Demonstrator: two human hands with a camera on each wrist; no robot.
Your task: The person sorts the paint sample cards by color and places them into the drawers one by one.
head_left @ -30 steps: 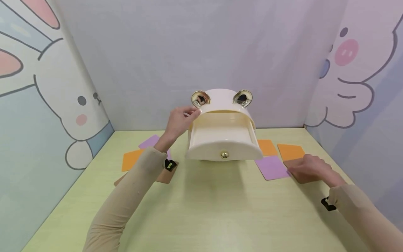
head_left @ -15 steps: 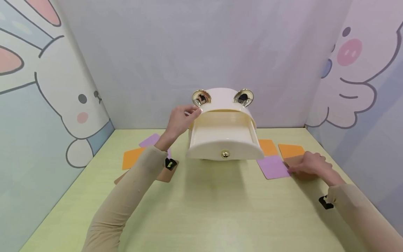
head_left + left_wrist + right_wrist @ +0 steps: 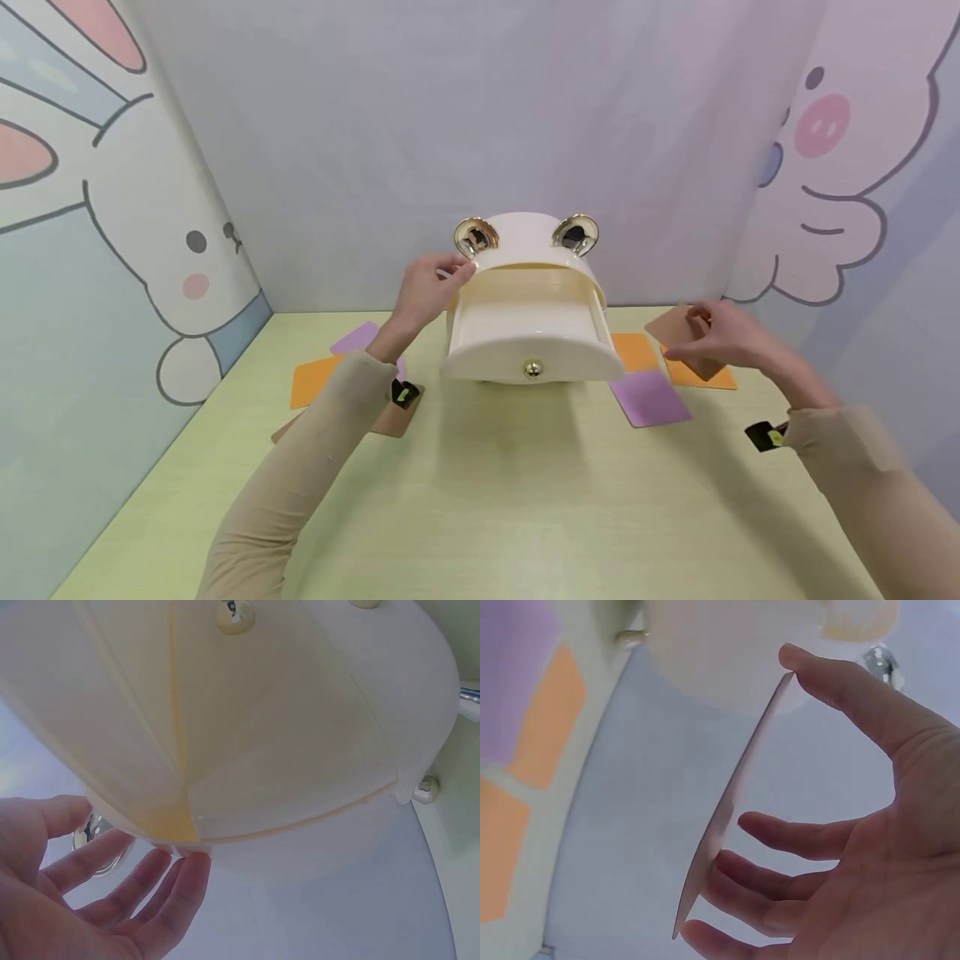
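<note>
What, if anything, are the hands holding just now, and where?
The right hand pinches a brown card by its edges; the left hand touches the cream box.

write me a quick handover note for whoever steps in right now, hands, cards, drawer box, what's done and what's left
Left hand: fingers straight, touching the upper left edge of the cream drawer box.
Right hand: holds a brown card in the air, right of the box.
Drawer: pulled open; nothing visible inside it.
Done: one brown card is off the table.
Left: that card is not yet in the drawer. On the table lie a purple card and two orange cards on the right, plus purple, orange and brown cards on the left.
</note>
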